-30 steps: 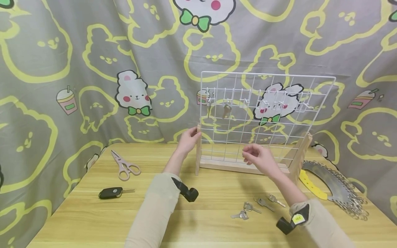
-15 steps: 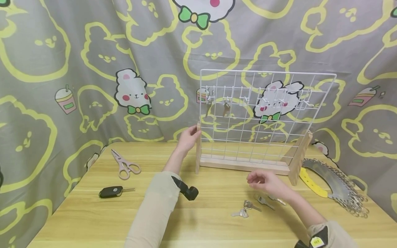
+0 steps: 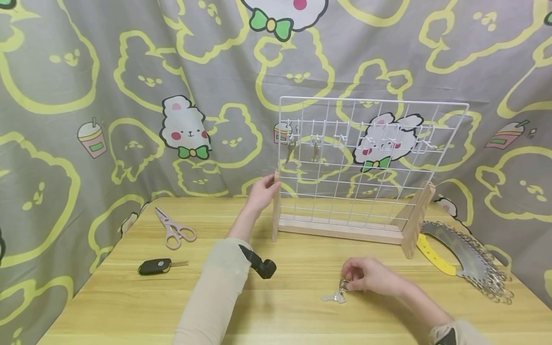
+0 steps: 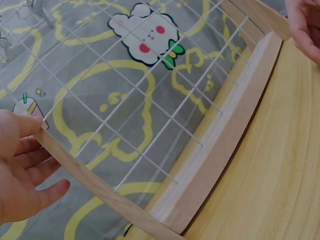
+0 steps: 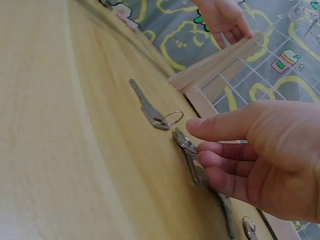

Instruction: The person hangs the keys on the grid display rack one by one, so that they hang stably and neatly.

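Observation:
My left hand (image 3: 261,194) grips the left wooden post (image 4: 95,187) of a white wire grid rack (image 3: 345,191), thumb and fingers on either side. Over the table my right hand (image 3: 373,275) is at a silver key (image 5: 190,162) with a small ring, thumb and fingertips bent and apart around the ring; whether they touch it is hard to see. Beside it lies another ringed key (image 5: 150,111). More keys (image 5: 227,215) lie under or behind the hand, hidden in the head view. Two keys (image 3: 316,149) hang from the rack's left hooks.
Pink-handled scissors (image 3: 173,229) and a black car key (image 3: 155,267) lie on the left of the wooden table (image 3: 129,316). On the right, a yellow-handled metal holder (image 3: 437,256) carries many small rings. A patterned curtain (image 3: 233,57) hangs behind.
My right hand has come down from in front of the rack to the keys on the table, covering some of them. The left hand stays on the post.

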Demonstrator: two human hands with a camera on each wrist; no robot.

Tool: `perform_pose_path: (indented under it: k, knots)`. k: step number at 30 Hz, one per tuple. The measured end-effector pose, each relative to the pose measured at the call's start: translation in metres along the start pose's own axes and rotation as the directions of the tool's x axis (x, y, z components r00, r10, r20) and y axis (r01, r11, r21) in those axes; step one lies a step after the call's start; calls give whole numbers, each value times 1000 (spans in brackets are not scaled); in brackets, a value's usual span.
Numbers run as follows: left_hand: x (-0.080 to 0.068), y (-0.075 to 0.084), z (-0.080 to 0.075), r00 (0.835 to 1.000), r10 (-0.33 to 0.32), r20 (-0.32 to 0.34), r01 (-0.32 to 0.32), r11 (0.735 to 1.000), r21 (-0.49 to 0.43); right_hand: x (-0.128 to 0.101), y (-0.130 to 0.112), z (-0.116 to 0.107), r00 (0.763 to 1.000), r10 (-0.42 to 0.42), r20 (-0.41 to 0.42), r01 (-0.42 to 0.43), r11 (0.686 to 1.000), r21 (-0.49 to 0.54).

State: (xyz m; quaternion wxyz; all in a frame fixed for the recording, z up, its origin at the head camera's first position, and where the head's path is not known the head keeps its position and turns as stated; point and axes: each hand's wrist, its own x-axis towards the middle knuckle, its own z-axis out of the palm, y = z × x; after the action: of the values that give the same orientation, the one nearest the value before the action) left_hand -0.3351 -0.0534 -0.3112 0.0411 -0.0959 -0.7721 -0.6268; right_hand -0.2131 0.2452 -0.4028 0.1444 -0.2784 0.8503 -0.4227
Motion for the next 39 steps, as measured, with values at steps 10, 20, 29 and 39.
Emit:
perform_pose_path:
  k: [10, 20, 29, 39]
  knots:
    - [-1, 1, 0, 1000, 2, -9, -2, 1000, 5, 3, -5, 6, 999, -29, -19, 27, 989, -143]
    - [-1, 0, 0, 1000, 6, -9, -6, 1000, 8, 4, -2, 7, 998, -24, -51, 17, 990, -138]
    - [-1, 1, 0, 1000, 0, -6, 0, 1000, 14, 6, -2, 9, 995, -32, -95, 12, 980, -198]
    - [0, -1, 0, 1000, 4, 2, -4, 1000, 4, 4, -6, 1, 987, 2, -158, -19, 995, -103]
